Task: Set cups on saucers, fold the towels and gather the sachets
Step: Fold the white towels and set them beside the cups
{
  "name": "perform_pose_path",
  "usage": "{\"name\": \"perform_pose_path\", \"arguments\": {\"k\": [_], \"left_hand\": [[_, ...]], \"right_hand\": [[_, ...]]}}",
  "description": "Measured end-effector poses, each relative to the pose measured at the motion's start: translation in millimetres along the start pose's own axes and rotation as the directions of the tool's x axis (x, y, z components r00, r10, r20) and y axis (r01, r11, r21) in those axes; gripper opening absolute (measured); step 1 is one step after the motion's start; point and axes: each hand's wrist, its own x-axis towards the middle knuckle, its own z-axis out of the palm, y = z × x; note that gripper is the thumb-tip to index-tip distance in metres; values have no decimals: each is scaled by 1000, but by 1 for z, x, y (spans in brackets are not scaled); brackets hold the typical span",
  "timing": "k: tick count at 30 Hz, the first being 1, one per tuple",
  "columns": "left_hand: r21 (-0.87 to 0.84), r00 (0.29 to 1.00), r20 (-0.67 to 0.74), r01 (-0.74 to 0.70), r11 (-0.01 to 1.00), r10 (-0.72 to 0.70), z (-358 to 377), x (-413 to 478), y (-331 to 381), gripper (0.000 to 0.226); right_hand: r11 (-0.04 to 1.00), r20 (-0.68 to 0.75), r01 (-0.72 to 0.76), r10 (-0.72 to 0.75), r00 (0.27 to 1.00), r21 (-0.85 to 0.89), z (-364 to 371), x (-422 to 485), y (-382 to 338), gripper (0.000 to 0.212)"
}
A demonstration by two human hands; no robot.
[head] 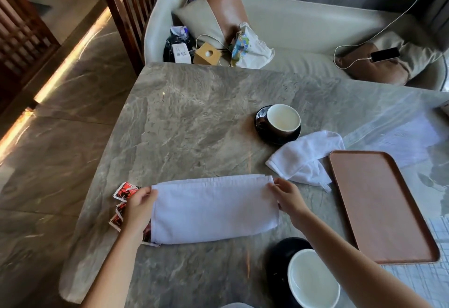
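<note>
— Where are your grips right now?

— I have my left hand (139,206) on the left end of the folded towel (213,210), thumb over the top corner and fingers curled onto the cloth, so that grip is pinching the towel's edge. My right hand (288,195) does the same on the opposite end: its thumb and fingertips are pressed together on the upper right corner.

— And the towel itself?

— It lies flat on the surface (194,118) between my two grips, folded into a long band, with a layered edge along the far side.

— The sachets?

— The red sachets (122,200) are just outside my left grip, partly under that hand and tucked under the towel's left end. I cannot count them.

— The second towel?

— The crumpled towel (305,158) lies beyond my right grip, a little farther out and to the right, touching the edge of the brown tray (379,208). The tray sits well to the right of that grip.

— Cups?

— The far cup (283,119) stands on its dark saucer (261,115), beyond my right grip and just past the crumpled towel. The near cup (313,278) sits on its black saucer (279,256) below my right forearm, close to my body.
</note>
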Motion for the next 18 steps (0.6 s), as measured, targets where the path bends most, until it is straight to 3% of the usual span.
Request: {"name": "perform_pose_path", "arguments": {"k": [3,7,15,18], "left_hand": [[31,999,-41,6,999,-5,6,11,-4,8],[65,997,-77,-5,998,10,9,18,-10,7],[81,994,-109,24,996,-15,17,19,-14,10],[71,988,-155,6,997,5,15,12,-5,13]], "right_hand": [[1000,-33,9,-9,999,17,5,7,-1,22],[999,-62,33,-32,998,11,7,15,3,24],[988,-140,24,-46,989,-156,14,28,4,21],[958,-203,81,-140,969,-275,16,23,3,8]]}}
